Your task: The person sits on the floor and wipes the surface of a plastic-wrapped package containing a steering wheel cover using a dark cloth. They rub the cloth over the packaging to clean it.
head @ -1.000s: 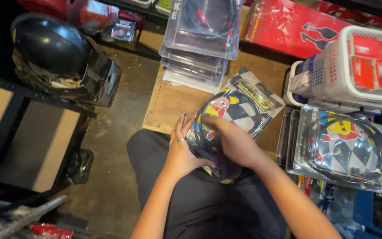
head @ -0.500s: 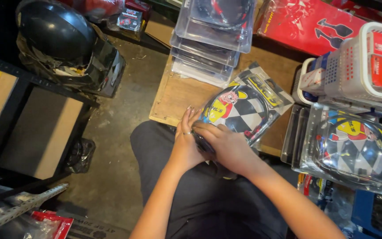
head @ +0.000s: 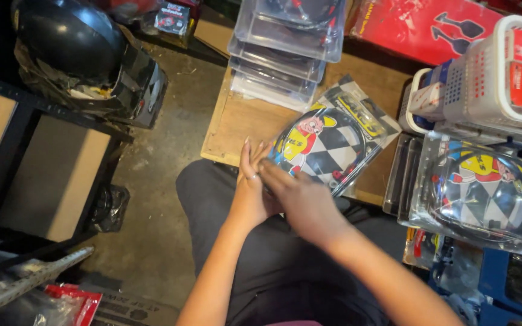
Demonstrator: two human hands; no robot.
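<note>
A bare concrete floor [head: 164, 181] runs between a dark shelf [head: 25, 163] and a low wooden board [head: 243, 121] crowded with stock. Both hands meet over the person's lap. The left hand [head: 250, 190] stands on edge, fingers straight and pointing up, pressed flat against the near edge of a chequered packet [head: 327, 145]. The right hand [head: 303, 202] lies across from the right, palm down, fingers curled onto the same edge; what its fingertips pinch is hidden. The packet lies tilted on the board, its far corner toward a stack of clear packs [head: 282, 51]. A white basket [head: 502, 72] stands to the right, a black helmet [head: 70, 36] far left.
</note>
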